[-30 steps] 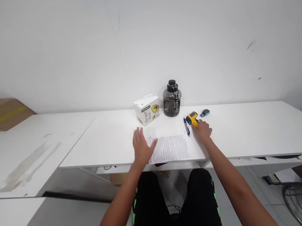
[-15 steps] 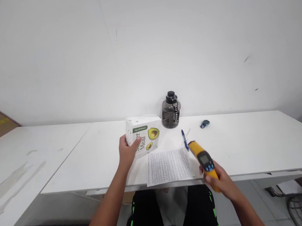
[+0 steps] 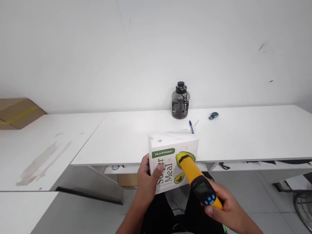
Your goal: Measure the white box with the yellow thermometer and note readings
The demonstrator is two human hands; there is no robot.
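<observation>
White wall (image 3: 77, 46), white table (image 3: 247, 135) across mid-frame; bottle (image 3: 180, 104) and blue pen (image 3: 191, 127) there, unheld. White carton (image 3: 170, 161) centre frame, seemingly clear of the table. Left hand (image 3: 147, 179) clasps its left side, thumb on front. Right hand (image 3: 230, 209) wraps yellow thermometer (image 3: 197, 182). Progress, judged: both lifted, nose lined up over the avocado print; neither set down yet. Screen unreadable; contact with carton, cannot tell. Thermometer's long axis slants lower right to upper left, nose uppermost; carton's printed front faces the camera.
</observation>
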